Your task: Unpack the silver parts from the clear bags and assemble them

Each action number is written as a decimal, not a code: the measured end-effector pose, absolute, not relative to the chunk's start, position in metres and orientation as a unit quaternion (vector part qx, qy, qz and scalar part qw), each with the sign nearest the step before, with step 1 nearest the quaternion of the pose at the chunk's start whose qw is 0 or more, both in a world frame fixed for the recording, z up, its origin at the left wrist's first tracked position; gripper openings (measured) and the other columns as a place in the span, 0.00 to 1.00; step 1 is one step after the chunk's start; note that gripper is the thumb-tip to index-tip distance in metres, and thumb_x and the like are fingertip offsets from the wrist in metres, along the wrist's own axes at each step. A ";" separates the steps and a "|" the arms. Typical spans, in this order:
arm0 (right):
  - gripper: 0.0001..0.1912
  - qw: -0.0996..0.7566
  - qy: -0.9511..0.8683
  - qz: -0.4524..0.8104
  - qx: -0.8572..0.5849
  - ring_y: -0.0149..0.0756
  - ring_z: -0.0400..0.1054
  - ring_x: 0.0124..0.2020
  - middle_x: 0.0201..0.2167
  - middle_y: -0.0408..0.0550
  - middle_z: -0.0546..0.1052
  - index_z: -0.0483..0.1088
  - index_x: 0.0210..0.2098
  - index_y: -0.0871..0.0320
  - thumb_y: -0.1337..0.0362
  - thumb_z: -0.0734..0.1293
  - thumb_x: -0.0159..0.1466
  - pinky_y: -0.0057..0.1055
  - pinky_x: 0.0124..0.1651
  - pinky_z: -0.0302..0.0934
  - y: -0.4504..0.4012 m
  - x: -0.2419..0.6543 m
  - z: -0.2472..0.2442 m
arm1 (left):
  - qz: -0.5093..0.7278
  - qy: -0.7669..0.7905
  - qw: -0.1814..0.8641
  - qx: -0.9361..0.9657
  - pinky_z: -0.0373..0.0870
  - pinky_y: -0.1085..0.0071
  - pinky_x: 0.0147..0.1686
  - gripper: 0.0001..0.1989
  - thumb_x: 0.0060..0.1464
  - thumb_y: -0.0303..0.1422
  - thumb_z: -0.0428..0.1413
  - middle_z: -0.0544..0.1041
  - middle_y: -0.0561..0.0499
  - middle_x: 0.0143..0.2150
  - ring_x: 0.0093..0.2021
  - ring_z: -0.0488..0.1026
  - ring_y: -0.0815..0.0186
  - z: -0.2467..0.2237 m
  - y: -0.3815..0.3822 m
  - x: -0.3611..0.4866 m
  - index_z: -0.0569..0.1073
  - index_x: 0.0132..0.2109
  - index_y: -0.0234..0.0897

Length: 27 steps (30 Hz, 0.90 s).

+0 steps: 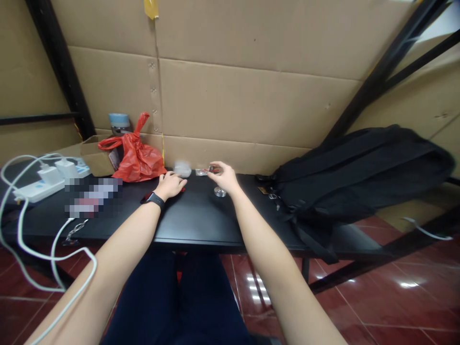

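My left hand (pixel 171 186) rests on the black table (pixel 197 225), fingers spread, with a bit of something red showing beside it. Just beyond its fingertips lies a whitish translucent item (pixel 182 168), blurred. My right hand (pixel 224 176) is curled with thumb and fingertips around a small dark and red item (pixel 214 169), too small to name. A small clear packet (pixel 201 172) lies immediately left of those fingertips. Below the right hand a round clear object (pixel 220 192) stands on the table.
A red plastic bag (pixel 138 155), a cardboard box (pixel 97 160) and a blue-lidded container (pixel 119 120) stand at the back left. White cables run from a power strip (pixel 39 189) over the left side. A black backpack (pixel 352 172) fills the right, with keys (pixel 275 199) beside it. Cardboard (pixel 230 105) walls the back.
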State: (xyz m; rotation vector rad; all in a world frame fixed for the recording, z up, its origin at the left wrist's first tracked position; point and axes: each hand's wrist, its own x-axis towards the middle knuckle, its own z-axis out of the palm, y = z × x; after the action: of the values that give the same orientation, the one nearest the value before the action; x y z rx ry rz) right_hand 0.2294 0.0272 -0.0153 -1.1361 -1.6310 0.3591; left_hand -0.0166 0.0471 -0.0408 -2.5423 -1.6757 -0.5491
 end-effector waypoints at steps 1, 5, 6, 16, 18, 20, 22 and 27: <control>0.19 0.529 -0.686 0.154 -0.476 0.40 0.77 0.41 0.43 0.50 0.81 0.76 0.45 0.56 0.63 0.73 0.53 0.39 0.49 0.71 0.027 0.229 -0.015 | -0.182 -0.543 0.022 -0.820 0.57 0.46 0.57 0.19 0.68 0.43 0.44 0.71 0.49 0.65 0.65 0.60 0.48 -0.041 0.047 -0.016 0.78 0.51 0.47; 0.20 0.531 -0.683 0.160 -0.475 0.38 0.76 0.38 0.44 0.50 0.81 0.75 0.46 0.56 0.63 0.73 0.53 0.37 0.47 0.71 0.028 0.230 -0.015 | -0.268 -0.526 0.065 -0.804 0.58 0.49 0.58 0.21 0.68 0.36 0.43 0.69 0.45 0.66 0.65 0.61 0.50 -0.033 0.041 -0.013 0.70 0.62 0.43; 0.20 0.533 -0.682 0.159 -0.475 0.38 0.76 0.38 0.44 0.50 0.81 0.75 0.46 0.57 0.63 0.73 0.53 0.37 0.47 0.71 0.028 0.231 -0.015 | -0.301 -0.517 0.080 -0.798 0.58 0.50 0.59 0.21 0.67 0.34 0.43 0.67 0.43 0.67 0.65 0.61 0.51 -0.029 0.038 -0.012 0.68 0.63 0.42; 0.20 0.527 -0.683 0.147 -0.484 0.38 0.76 0.39 0.43 0.51 0.81 0.75 0.47 0.58 0.63 0.71 0.54 0.35 0.46 0.71 0.025 0.236 -0.008 | -0.305 -0.369 -0.025 -0.877 0.70 0.67 0.48 0.15 0.59 0.27 0.54 0.80 0.49 0.40 0.41 0.77 0.62 -0.028 0.027 0.011 0.74 0.53 0.39; 0.19 0.514 -0.691 0.146 -0.487 0.37 0.76 0.40 0.43 0.50 0.81 0.75 0.47 0.58 0.65 0.71 0.54 0.35 0.47 0.70 0.024 0.236 -0.009 | -0.247 -0.356 -0.010 -0.901 0.69 0.66 0.48 0.06 0.59 0.32 0.56 0.80 0.47 0.39 0.41 0.77 0.60 -0.030 0.024 0.017 0.77 0.42 0.39; 0.19 0.487 -0.711 0.135 -0.489 0.37 0.76 0.42 0.43 0.49 0.81 0.75 0.46 0.57 0.67 0.72 0.54 0.36 0.50 0.69 0.022 0.237 -0.009 | -0.211 -0.351 0.001 -0.912 0.69 0.66 0.47 0.06 0.59 0.35 0.57 0.81 0.47 0.39 0.42 0.77 0.59 -0.031 0.021 0.021 0.78 0.39 0.39; 0.20 0.451 -0.735 0.126 -0.490 0.38 0.76 0.42 0.41 0.48 0.81 0.75 0.46 0.57 0.68 0.73 0.52 0.37 0.52 0.68 0.019 0.237 -0.009 | -0.192 -0.349 -0.008 -0.917 0.68 0.66 0.47 0.07 0.60 0.36 0.57 0.81 0.49 0.40 0.43 0.77 0.59 -0.031 0.019 0.023 0.78 0.40 0.40; 0.22 0.374 -0.771 0.165 -0.489 0.33 0.74 0.31 0.41 0.46 0.81 0.74 0.50 0.55 0.66 0.71 0.55 0.31 0.39 0.69 0.010 0.237 -0.006 | -0.142 -0.353 -0.052 -0.923 0.66 0.68 0.50 0.12 0.62 0.39 0.54 0.80 0.54 0.50 0.52 0.74 0.61 -0.032 0.016 0.017 0.80 0.48 0.50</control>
State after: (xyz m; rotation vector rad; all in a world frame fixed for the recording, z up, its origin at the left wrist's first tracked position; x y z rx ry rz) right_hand 0.2366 0.0095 -0.0060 -1.2510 -1.9731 0.4231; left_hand 0.0167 0.0162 -0.0316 -3.0011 -1.1471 -0.4632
